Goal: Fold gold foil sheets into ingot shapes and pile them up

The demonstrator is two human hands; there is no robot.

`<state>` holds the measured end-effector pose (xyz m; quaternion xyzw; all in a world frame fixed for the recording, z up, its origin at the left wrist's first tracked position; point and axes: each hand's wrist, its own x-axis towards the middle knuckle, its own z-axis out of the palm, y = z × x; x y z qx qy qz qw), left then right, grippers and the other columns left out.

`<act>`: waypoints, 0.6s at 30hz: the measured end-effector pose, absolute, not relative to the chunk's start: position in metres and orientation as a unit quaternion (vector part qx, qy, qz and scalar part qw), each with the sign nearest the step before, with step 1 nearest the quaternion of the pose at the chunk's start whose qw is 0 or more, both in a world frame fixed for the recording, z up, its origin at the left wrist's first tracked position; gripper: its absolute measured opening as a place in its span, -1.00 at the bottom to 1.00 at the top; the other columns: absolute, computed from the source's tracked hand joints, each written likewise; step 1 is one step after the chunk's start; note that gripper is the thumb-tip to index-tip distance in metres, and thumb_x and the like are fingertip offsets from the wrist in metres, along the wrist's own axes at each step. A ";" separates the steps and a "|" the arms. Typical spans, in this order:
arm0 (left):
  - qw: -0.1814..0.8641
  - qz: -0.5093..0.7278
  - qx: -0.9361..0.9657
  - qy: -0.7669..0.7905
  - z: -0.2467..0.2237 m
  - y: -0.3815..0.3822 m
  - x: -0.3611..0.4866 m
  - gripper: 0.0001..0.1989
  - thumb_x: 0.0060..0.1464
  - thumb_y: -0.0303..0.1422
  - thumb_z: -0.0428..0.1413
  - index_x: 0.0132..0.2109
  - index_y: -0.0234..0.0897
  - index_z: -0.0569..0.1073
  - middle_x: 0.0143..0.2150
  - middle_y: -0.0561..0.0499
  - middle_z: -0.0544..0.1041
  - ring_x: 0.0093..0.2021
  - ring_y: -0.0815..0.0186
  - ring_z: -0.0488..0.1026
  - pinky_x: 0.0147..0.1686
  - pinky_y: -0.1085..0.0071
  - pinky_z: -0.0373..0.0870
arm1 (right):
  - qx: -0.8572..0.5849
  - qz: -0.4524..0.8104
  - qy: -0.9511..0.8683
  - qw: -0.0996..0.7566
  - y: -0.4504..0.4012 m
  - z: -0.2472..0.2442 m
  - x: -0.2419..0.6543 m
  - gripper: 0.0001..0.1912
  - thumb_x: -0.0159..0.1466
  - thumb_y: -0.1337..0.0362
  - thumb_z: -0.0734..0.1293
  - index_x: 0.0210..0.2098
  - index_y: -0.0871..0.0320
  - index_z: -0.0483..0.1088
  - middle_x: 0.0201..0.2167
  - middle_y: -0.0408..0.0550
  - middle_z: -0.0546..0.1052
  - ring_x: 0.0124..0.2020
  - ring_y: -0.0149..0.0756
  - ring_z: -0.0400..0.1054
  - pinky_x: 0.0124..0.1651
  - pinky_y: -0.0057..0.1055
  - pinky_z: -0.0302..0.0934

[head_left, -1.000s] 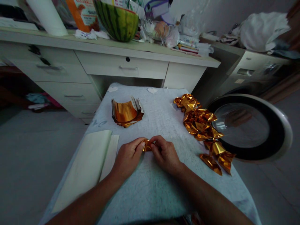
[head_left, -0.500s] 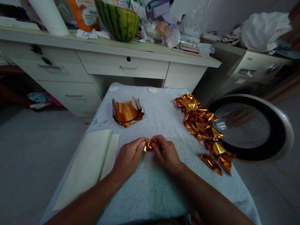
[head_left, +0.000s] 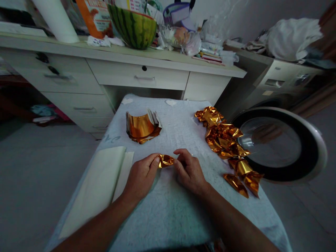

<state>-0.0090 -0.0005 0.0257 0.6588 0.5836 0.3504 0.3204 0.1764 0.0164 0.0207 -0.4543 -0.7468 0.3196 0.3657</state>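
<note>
Foil (head_left: 166, 161), gold-coloured and folded into a small crinkled piece, is between the person's two hands, around the middle of a pale blue cloth (head_left: 168, 210) that covers the work surface. The left hand (head_left: 141, 175) grips it, thumb and forefinger pinched on its left end. The right hand (head_left: 191, 174) is loosely open at the other end, thumb and forefinger parted; from where I stand I cannot tell whether the thumb tip touches the foil. Beyond the left hand sits a curved stack of gold foil sheets (head_left: 141, 126), silvery grey along its edges. Cream-coloured paper (head_left: 96, 185) lies beside the left forearm, partly covered by it. Over on the right, well apart from the hands, a row of folded gold foil pieces (head_left: 223, 137) trails along the edge of the cloth. Near that row hangs the open round door (head_left: 308, 154) of a washing machine (head_left: 275, 75). Against the wall, a white desk (head_left: 162, 76) bears a cut watermelon (head_left: 132, 28) and an orange packet (head_left: 96, 17).
</note>
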 end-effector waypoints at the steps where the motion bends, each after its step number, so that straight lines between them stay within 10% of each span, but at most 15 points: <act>1: 0.319 0.351 0.656 0.587 0.025 0.000 -0.009 -0.64 0.32 -0.24 -0.11 -0.02 -0.22 0.54 -0.17 -0.02 0.64 -0.17 0.21 0.56 -0.16 0.35 0.42 | -0.448 0.317 -0.751 0.368 0.016 0.021 0.177 -0.77 0.31 0.31 0.19 -0.03 0.10 0.23 -0.53 -0.26 0.36 -0.55 -0.43 0.26 -0.44 -0.50 0.13; 9: 0.314 0.348 0.645 0.604 0.022 0.002 -0.011 -0.63 0.31 -0.23 -0.12 -0.05 -0.23 0.55 -0.23 -0.02 0.64 -0.20 0.20 0.56 -0.16 0.34 0.42 | -0.390 0.256 -0.816 0.343 0.018 0.024 0.181 -0.57 0.14 0.48 0.23 0.01 0.10 0.27 -0.08 0.02 0.34 -0.09 -0.22 0.30 -0.09 -0.32 0.29; 18: 0.341 0.356 0.644 0.585 0.027 -0.001 -0.011 -0.59 0.33 -0.16 -0.15 -0.01 -0.24 0.51 -0.42 0.04 0.52 -0.35 0.25 0.48 -0.32 0.39 0.36 | -0.398 0.246 -0.812 0.348 0.024 0.019 0.184 -0.80 0.28 0.50 0.20 -0.22 0.10 0.37 -0.26 -0.08 0.38 -0.26 -0.34 0.32 -0.21 -0.43 0.24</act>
